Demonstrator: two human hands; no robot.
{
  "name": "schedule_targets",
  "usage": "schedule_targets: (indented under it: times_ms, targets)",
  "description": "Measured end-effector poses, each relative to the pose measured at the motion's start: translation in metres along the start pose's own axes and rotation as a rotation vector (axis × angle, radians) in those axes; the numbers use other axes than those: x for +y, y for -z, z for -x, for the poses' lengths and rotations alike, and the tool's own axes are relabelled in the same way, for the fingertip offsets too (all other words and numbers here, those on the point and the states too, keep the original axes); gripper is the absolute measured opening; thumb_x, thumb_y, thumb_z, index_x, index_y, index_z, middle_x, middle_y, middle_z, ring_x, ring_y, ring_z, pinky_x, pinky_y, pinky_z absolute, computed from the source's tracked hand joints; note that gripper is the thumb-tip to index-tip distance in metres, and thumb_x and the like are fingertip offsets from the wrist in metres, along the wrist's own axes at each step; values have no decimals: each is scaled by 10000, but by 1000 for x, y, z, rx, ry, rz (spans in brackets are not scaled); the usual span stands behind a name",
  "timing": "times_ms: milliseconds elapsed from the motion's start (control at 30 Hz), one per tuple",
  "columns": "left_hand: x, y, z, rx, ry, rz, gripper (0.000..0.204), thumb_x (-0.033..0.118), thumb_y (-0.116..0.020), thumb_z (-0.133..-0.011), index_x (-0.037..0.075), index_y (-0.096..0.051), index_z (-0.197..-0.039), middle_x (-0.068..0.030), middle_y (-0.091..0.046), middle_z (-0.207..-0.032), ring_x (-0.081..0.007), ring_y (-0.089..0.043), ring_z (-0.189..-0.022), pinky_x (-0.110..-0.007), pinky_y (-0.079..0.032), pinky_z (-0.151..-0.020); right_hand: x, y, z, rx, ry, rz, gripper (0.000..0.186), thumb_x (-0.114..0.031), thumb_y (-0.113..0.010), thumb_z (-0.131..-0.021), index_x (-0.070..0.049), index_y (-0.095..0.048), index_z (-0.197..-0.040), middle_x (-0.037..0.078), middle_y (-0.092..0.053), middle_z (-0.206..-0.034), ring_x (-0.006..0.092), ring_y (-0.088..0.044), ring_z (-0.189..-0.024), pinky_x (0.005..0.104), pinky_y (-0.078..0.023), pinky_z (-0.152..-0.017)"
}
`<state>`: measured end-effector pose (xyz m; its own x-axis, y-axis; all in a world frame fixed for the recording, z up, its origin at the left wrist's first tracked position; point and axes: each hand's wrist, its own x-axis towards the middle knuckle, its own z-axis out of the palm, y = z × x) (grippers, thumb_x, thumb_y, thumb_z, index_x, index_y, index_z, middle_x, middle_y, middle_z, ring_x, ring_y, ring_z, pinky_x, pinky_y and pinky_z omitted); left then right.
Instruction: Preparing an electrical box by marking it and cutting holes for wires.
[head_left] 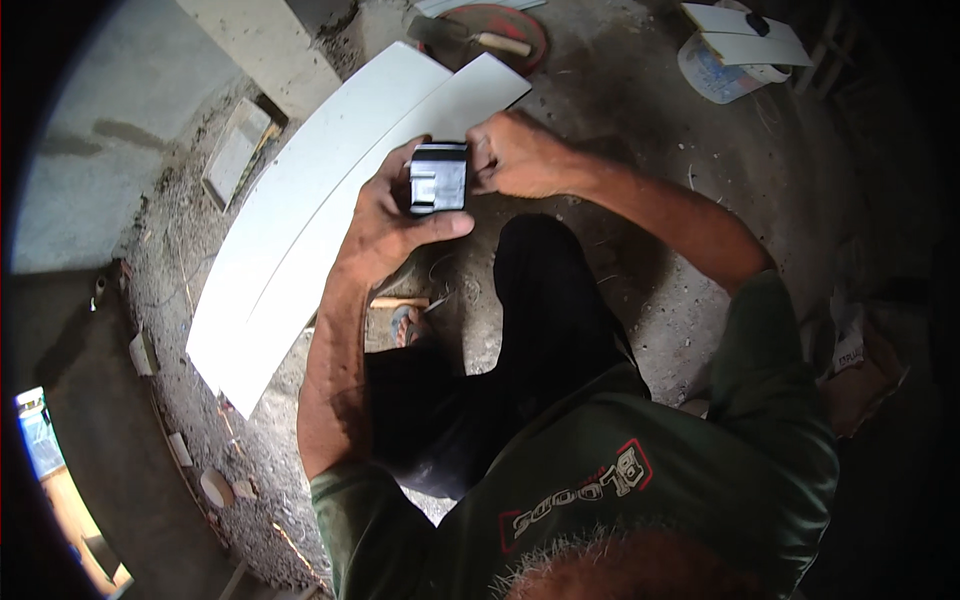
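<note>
My left hand [385, 225] is wrapped round a small boxy case [438, 180], silver-grey with a black band along its far end. Its thumb lies along the near edge. What kind of device the case is, I cannot make out. Close against the right side of the case is my right hand [515, 155], its fingers curled in and their tips hidden. Below and left of the hands lie two long white panels [300, 215], partly overlapping, their edges bent by the lens.
A trowel [500, 43] lies on a red-rimmed round thing [540, 45] beyond the panels. At the far right, white offcuts [765, 47] and a black object [757, 24] rest on a bucket [715, 75]. Left of the panels is a rectangular board [238, 150] beside the wall.
</note>
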<state>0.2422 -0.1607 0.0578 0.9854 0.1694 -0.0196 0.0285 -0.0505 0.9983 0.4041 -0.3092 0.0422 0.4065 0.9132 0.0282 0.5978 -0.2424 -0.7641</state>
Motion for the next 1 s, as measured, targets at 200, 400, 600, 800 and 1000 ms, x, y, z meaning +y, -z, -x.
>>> schedule_targets:
  times_ms: [200, 400, 600, 800, 1000]
  targets:
    - [-8, 1, -4, 2, -43, 4, 946, 263, -935, -613, -47, -449, -1363, -150, -641, -1112, -228, -630, -1061, -353, -501, -949, -17, 7, 10, 0, 88, -36, 144, -49, -711, -717, 22, -612, -791, 91, -639, -690, 196, -598, -655, 363, -468, -618]
    - [-12, 6, 4, 38, -38, -61, 975, 306, -932, -605, -44, -444, -1373, -143, -651, -1113, -230, -626, -1073, -358, -490, -968, -12, 13, 8, -229, -110, -97, 209, -166, -615, -831, 40, -647, -840, 92, -651, -706, 168, -592, -699, 337, -458, -648]
    - [-20, 9, 4, 64, -31, -139, 1160, 424, -955, -528, -61, -381, -1411, -178, -649, -1072, -272, -639, -1009, -369, -514, -913, 2, 1, 8, -38, 13, 5, 169, -109, -747, -723, -8, -616, -685, 65, -589, -599, 139, -547, -574, 330, -447, -559]
    - [-37, 87, 10, 356, -160, -565, 1050, 413, -909, -617, -59, -366, -1382, -256, -630, -1106, -340, -647, -1014, -370, -533, -914, 70, 82, -22, 344, -96, 242, 257, -279, -732, -827, -76, -581, -873, -32, -537, -712, 47, -480, -587, 233, -373, -503]
    - [-79, 122, 21, 268, 38, -1161, 1051, 302, -891, -624, -47, -317, -1433, -303, -521, -1274, -411, -514, -1218, -452, -436, -1064, 87, 46, 28, 89, -555, -532, 92, -133, -537, -860, -114, -520, -949, -57, -448, -734, 18, -387, -523, 172, -280, -380]
